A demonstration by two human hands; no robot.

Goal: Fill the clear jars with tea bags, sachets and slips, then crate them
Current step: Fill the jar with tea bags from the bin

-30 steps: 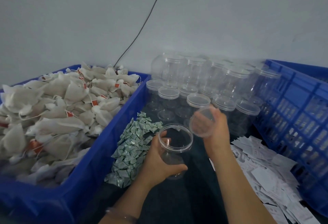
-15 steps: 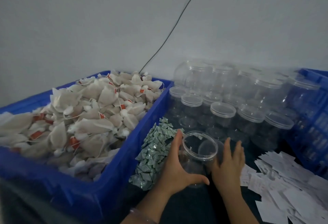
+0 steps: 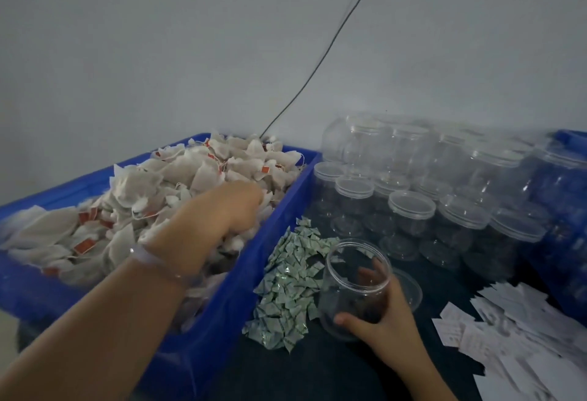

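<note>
Clear plastic jar (image 3: 355, 286), apparently empty, held on the desk (image 3: 317, 375) while the other hand digs for tea bags (image 3: 158, 197).

The right hand (image 3: 390, 315) grips the open jar, thumb across the near side and fingers round the far wall. The jar leans, mouth up and toward the left. The left hand (image 3: 235, 206) is well apart from it inside the blue crate (image 3: 254, 260), fingers sunk among the tea bags, so I cannot tell whether they have closed on any. The bags lie left of the jar, so the carry likely runs rightward over the crate wall and the sachets (image 3: 286, 286) heaped between. The lid (image 3: 411, 286) lies just behind the right hand. Beyond stand lidded jars (image 3: 413, 203). Slips (image 3: 524, 337) scatter at right, beside a second crate (image 3: 568, 210).
</note>
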